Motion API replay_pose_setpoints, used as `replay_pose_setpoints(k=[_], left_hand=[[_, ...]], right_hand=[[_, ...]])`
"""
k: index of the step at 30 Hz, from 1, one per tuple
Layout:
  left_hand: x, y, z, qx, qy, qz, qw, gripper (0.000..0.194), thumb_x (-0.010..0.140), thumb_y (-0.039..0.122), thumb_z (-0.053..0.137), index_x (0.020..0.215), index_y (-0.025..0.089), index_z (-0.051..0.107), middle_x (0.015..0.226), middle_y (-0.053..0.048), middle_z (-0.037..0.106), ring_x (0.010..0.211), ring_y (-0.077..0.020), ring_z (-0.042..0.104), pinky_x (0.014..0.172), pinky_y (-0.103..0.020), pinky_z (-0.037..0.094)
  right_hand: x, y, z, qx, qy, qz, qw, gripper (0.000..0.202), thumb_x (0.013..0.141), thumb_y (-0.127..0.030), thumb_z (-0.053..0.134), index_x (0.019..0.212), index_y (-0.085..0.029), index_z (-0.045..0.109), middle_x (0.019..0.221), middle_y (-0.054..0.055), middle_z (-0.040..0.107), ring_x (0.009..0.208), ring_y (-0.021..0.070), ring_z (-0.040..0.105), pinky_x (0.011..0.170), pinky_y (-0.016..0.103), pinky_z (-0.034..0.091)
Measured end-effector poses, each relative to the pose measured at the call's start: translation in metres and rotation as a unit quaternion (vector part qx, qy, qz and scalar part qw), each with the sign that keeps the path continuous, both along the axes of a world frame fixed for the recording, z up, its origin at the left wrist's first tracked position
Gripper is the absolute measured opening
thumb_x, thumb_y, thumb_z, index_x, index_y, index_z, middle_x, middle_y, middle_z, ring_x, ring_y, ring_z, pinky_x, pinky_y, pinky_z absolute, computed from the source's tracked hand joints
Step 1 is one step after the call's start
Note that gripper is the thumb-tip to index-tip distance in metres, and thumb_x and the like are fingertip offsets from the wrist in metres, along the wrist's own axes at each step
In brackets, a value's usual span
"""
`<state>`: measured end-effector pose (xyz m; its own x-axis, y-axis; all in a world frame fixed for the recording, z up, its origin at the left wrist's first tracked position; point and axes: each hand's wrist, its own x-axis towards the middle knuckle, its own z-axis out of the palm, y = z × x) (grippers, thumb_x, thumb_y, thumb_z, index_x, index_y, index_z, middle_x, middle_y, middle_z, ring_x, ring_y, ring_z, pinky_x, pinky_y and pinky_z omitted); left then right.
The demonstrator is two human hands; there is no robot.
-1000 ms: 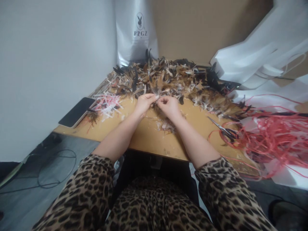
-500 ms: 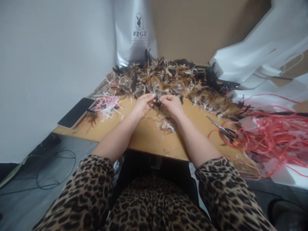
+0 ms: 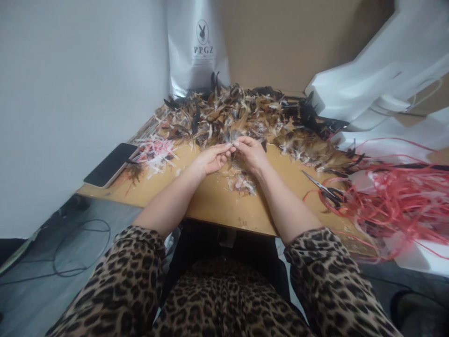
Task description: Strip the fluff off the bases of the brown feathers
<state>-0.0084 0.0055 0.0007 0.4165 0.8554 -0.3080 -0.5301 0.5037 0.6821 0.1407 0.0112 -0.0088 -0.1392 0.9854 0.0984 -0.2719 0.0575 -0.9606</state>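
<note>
Two hands, left hand (image 3: 214,159) and right hand (image 3: 251,153), at near edge of feather pile (image 3: 217,110); thumbs and forefingers pinched together, apparently on base of brown feather tuft (image 3: 239,127) (exact grip too small to tell). Fingertip hold probably suits slim quills. Scissors (image 3: 325,189) lie right, presumably for easy reach; red ribbon heap (image 3: 407,199) crowds far right. Smartphone (image 3: 111,164) at left edge. Tabletop (image 3: 213,206) between forearms gives wrists some room.
</note>
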Motion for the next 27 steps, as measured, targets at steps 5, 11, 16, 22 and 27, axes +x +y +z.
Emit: replay_pose_setpoints(k=[5, 11, 16, 22, 27], left_hand=[[-0.001, 0.000, 0.000, 0.000, -0.001, -0.013, 1.000, 0.012, 0.085, 0.004, 0.054, 0.081, 0.008, 0.064, 0.064, -0.002, 0.065, 0.049, -0.0012, 0.058, 0.044, -0.006, 0.041], [0.003, 0.001, -0.001, 0.105, 0.089, 0.048, 0.989, 0.004, 0.078, 0.007, 0.065, 0.074, 0.007, 0.063, 0.062, -0.001, 0.064, 0.047, -0.0009, 0.055, 0.046, -0.009, 0.041], [0.011, -0.001, 0.000, 0.212, 0.204, 0.152, 0.944, 0.011, 0.072, 0.013, 0.071, 0.071, 0.008, 0.062, 0.060, -0.001, 0.065, 0.046, -0.0037, 0.055, 0.046, -0.014, 0.042], [0.012, -0.003, -0.001, 0.220, 0.209, 0.144, 0.942, 0.008, 0.072, 0.012, 0.070, 0.071, 0.008, 0.063, 0.061, -0.002, 0.066, 0.047, -0.0043, 0.056, 0.047, -0.015, 0.043], [0.008, 0.001, -0.006, 0.158, 0.146, 0.087, 0.973, 0.007, 0.073, 0.012, 0.070, 0.077, 0.007, 0.066, 0.065, -0.003, 0.068, 0.050, -0.0034, 0.058, 0.049, -0.013, 0.044]], right_hand=[[0.002, 0.002, -0.003, 0.024, -0.009, -0.008, 1.000, 0.030, 0.055, -0.040, 0.081, 0.070, -0.020, 0.064, 0.065, -0.004, 0.064, 0.061, 0.0096, 0.056, 0.061, 0.023, 0.044], [0.001, 0.000, 0.002, 0.017, -0.007, -0.037, 0.999, 0.030, 0.053, -0.037, 0.082, 0.071, -0.018, 0.065, 0.066, -0.003, 0.064, 0.061, 0.0088, 0.055, 0.060, 0.023, 0.043], [-0.002, -0.003, 0.008, -0.014, -0.022, -0.082, 0.996, 0.035, 0.052, -0.041, 0.081, 0.066, -0.017, 0.061, 0.052, -0.006, 0.055, 0.047, 0.0053, 0.043, 0.048, 0.020, 0.033], [-0.004, -0.006, 0.011, -0.001, -0.033, -0.090, 0.995, 0.034, 0.054, -0.041, 0.080, 0.059, -0.017, 0.056, 0.049, -0.006, 0.051, 0.045, 0.0049, 0.039, 0.046, 0.021, 0.029], [-0.002, -0.004, 0.009, -0.001, -0.036, -0.075, 0.997, 0.034, 0.054, -0.041, 0.080, 0.062, -0.019, 0.056, 0.054, -0.006, 0.053, 0.048, 0.0057, 0.041, 0.048, 0.021, 0.031]])
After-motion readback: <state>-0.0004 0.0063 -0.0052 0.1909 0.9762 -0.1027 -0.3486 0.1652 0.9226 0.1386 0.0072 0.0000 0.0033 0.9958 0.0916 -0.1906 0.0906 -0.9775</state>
